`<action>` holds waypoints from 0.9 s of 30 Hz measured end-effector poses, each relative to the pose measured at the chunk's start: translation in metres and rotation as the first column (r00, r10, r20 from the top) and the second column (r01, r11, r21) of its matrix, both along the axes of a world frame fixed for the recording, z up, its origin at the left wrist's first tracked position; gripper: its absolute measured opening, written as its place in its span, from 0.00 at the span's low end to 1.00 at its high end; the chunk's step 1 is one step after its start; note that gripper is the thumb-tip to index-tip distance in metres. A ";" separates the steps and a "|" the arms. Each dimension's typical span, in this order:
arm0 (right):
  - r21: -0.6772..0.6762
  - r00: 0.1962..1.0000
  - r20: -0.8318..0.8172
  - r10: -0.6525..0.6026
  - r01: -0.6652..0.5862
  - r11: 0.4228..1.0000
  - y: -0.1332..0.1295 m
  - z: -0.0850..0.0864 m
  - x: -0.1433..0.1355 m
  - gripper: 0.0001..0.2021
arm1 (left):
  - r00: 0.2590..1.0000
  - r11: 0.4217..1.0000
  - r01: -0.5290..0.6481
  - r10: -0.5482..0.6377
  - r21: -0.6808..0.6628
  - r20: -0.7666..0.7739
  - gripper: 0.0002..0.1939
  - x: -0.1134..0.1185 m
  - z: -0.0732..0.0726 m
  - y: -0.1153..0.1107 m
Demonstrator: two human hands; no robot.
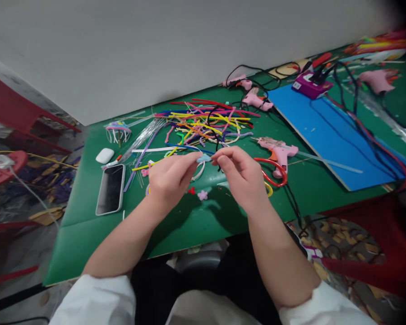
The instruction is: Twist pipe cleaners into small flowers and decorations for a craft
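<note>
My left hand (171,178) is closed in a pinch on a small light-blue piece (204,158) that looks like bent pipe cleaner. From the other side, the fingertips of my right hand (240,174) pinch a thin, dark end of it; the exact shape is too small to tell. Both hands are raised over the green table (186,225). Below them lie a lilac flower (202,195) and a small red piece (191,191). Just beyond is a heap of coloured pipe cleaners (206,122). Red-handled scissors (280,177) lie partly hidden past my right hand.
A pink glue gun (279,153) with a glue stick lies at the right, by a blue board (338,135) and a purple power block (311,85) with black cables. On the left are a phone (110,189), a white case (104,155) and a small colourful umbrella-like piece (118,127).
</note>
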State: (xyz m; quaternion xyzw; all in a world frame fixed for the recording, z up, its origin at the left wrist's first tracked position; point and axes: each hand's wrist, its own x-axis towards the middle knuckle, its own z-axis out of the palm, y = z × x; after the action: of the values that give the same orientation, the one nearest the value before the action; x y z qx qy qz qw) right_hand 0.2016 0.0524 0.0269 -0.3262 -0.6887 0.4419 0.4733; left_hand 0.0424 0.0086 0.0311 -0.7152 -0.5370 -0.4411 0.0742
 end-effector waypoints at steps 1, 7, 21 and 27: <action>-0.046 0.999 -0.045 0.006 -0.008 0.999 -0.001 0.000 -0.001 0.08 | 0.997 0.997 0.013 -0.007 0.078 -0.080 0.10 -0.002 -0.002 -0.001; -0.179 0.986 -0.165 0.002 -0.032 0.983 -0.006 0.000 -0.005 0.05 | 0.985 0.971 0.124 -0.095 0.206 -0.145 0.21 -0.002 -0.006 -0.002; -0.139 0.983 -0.164 -0.082 0.059 0.989 -0.006 0.001 -0.005 0.03 | 0.723 0.943 0.257 -0.042 -0.212 0.689 0.13 0.013 0.005 0.001; 0.018 0.986 -0.124 -0.112 0.115 0.993 -0.010 0.002 -0.003 0.01 | 0.678 0.928 0.278 -0.009 -0.246 0.735 0.07 0.016 0.010 -0.001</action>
State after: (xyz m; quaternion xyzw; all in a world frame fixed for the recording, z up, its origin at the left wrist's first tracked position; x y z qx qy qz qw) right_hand 0.1983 0.0425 0.0288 -0.3308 -0.6441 0.4248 0.5433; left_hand 0.0585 0.0072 0.0407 -0.5258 -0.5309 -0.5919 -0.3022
